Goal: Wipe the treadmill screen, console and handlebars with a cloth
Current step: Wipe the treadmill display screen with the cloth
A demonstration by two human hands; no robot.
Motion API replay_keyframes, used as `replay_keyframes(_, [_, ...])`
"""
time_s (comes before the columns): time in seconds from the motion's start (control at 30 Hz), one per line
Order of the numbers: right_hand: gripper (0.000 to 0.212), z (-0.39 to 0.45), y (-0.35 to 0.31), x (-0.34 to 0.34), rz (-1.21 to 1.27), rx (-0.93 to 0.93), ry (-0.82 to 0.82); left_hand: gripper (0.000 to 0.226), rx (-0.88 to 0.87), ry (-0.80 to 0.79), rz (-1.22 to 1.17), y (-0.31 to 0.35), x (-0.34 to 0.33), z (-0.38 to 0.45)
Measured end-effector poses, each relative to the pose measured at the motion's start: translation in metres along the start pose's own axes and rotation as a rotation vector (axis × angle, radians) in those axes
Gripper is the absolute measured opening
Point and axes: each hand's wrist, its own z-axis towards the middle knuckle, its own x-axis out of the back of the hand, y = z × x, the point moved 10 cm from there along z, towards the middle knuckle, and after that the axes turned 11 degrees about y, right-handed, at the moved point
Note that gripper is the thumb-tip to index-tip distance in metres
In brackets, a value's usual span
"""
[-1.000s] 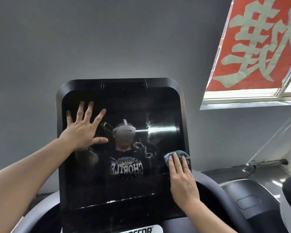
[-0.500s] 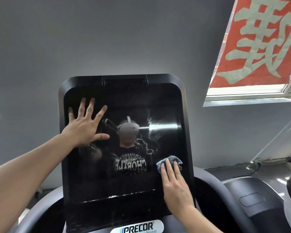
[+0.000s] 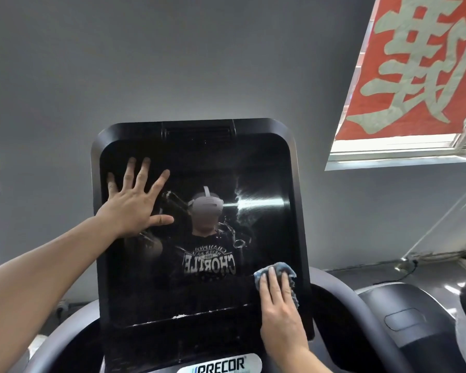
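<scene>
The treadmill's tall black screen [image 3: 199, 162] fills the middle of the head view, glossy, with a reflection and smears on it. My left hand [image 3: 133, 203] lies flat on its upper left part, fingers spread, holding nothing. My right hand [image 3: 279, 310] presses a small blue-grey cloth [image 3: 281, 268] against the screen's lower right corner; most of the cloth is hidden under my fingers. The grey console panel [image 3: 221, 368] with the brand name shows at the bottom edge. A dark curved handlebar [image 3: 361, 319] runs behind the screen on the right.
A grey wall stands behind the treadmill. A window with a red banner [image 3: 414, 65] is at the upper right. Another dark machine [image 3: 414, 319] sits to the right, and cables [image 3: 439, 255] lie along the floor by the wall.
My right hand has slid the cloth down the right side of the screen toward its lower corner. My left hand has stayed flat on the upper left. The camera has tilted slightly.
</scene>
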Motion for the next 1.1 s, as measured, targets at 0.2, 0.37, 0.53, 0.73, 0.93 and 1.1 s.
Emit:
replay_keyframes(0.2, [0.078,0.006,0.031,0.012,-0.002,-0.047,0.117,0.117,0.005,-0.018,0.016,0.001,0.001,-0.001])
replay_keyframes(0.37, [0.073,-0.009,0.004,-0.007,0.047,0.101,0.033,0.116,0.006,-0.017,0.005,0.0,0.001,0.001])
replay_keyframes(0.53, [0.077,-0.009,0.026,-0.001,0.013,-0.07,0.056,0.116,0.005,-0.015,-0.001,0.0,-0.001,0.0])
replay_keyframes(0.73, [0.072,-0.015,0.032,0.001,0.081,0.019,0.099,0.116,0.006,-0.012,-0.007,0.0,-0.001,0.001])
replay_keyframes(0.93, [0.064,-0.029,-0.007,0.003,0.091,0.09,0.135,0.116,0.01,-0.018,-0.002,0.001,0.0,0.0])
replay_keyframes(1.1, [0.071,-0.028,0.034,-0.01,0.163,-0.103,0.143,0.116,0.007,-0.012,0.005,0.0,-0.001,0.0])
